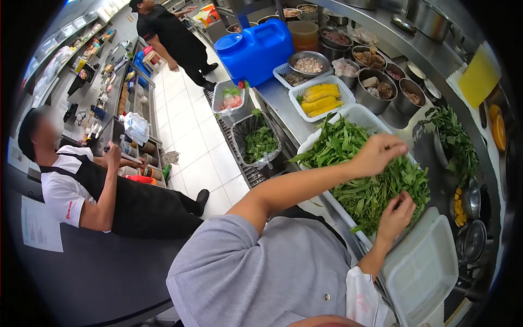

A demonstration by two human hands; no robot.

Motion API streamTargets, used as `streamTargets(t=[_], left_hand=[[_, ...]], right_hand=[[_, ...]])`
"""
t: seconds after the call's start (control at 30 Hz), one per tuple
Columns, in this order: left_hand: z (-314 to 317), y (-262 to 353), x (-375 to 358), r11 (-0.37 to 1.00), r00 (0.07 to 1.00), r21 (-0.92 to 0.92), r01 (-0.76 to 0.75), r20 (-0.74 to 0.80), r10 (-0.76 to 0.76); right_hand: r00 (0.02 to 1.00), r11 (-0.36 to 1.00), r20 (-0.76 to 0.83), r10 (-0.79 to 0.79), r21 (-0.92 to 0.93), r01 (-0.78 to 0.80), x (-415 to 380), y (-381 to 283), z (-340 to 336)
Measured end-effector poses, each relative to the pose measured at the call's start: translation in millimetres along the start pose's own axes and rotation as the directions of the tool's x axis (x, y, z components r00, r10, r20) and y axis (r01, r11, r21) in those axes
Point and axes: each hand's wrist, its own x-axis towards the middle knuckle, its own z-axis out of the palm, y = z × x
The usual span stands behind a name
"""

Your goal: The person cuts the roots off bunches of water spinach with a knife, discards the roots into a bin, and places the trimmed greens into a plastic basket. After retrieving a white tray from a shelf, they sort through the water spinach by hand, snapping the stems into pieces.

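Observation:
A large white basket (339, 206) full of leafy greens (348, 144) stands on the steel counter. Above the greens, toward the right, my left hand (384, 154) hangs with its fingers pinched together; anything between them is too small to make out. Lower down, my right hand (396, 213) touches the leaves at the near right part of the basket, fingers curled, and whatever they may grip is hidden among the greens. An empty-looking translucent tray (422, 267) lies beside my right forearm.
Behind the basket are yellow food in a smaller basket (321, 100), a blue jug (255, 52) and several metal pots (376, 90). A lined bin (260, 143) holds greens on the floor side. Two people in black aprons stand at the left.

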Motion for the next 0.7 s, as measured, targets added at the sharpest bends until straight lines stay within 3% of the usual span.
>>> streamTargets(t=[0.07,0.13,0.2,0.23,0.27,0.37,0.4,0.47,0.5,0.53,0.6,0.63,0.7], left_hand=[[-8,17,11,0.993,0.991,-0.100,0.064,-0.108,-0.075],[-13,16,20,0.989,0.996,-0.149,0.021,-0.086,-0.034],[-13,-1,26,0.985,0.977,0.024,-0.168,-0.129,0.170],[-14,2,21,0.980,0.993,-0.189,0.061,-0.089,-0.079],[-15,6,18,0.982,0.994,-0.183,0.048,-0.086,-0.064],[-14,9,3,0.945,0.949,0.081,-0.316,0.049,0.313],[-17,11,0,0.946,0.951,0.093,-0.309,0.035,0.307],[-16,14,-6,0.973,0.995,-0.222,0.064,0.092,-0.044],[-18,8,-4,0.922,0.987,-0.354,0.154,0.091,-0.130],[-24,11,-1,0.921,0.987,-0.356,0.156,0.089,-0.132],[-36,17,-1,0.840,0.946,-0.436,0.324,0.143,-0.290],[-39,17,0,0.809,0.939,-0.481,0.338,0.117,-0.323],[-51,1,-2,0.813,0.900,-0.398,0.424,0.088,-0.427]], right_hand=[[1.000,1.000,0.026,0.000,-0.016,0.001,0,-5,-1],[1.000,1.000,0.020,0.013,0.013,-0.014,2,0,-1],[0.998,0.999,0.045,0.035,0.037,-0.037,-9,0,-7],[0.993,1.000,0.111,0.026,0.004,-0.027,-8,1,-13],[0.988,0.999,0.154,0.027,-0.024,-0.023,-3,2,-15],[0.982,0.999,0.185,0.049,0.001,-0.050,-8,8,-20],[0.981,0.998,0.190,0.043,0.033,-0.050,-4,4,-21],[0.984,0.998,0.173,0.049,0.034,-0.055,7,-4,-31],[0.994,0.994,0.086,0.071,0.072,-0.078,12,-7,-36],[0.995,0.989,-0.007,0.101,0.113,-0.100,18,-10,-39],[0.994,0.987,-0.011,0.112,0.117,-0.110,30,-16,-46],[0.998,0.991,-0.047,0.041,0.131,-0.035,35,-16,-46],[0.999,0.991,-0.045,-0.008,0.131,0.014,40,-17,-48]])
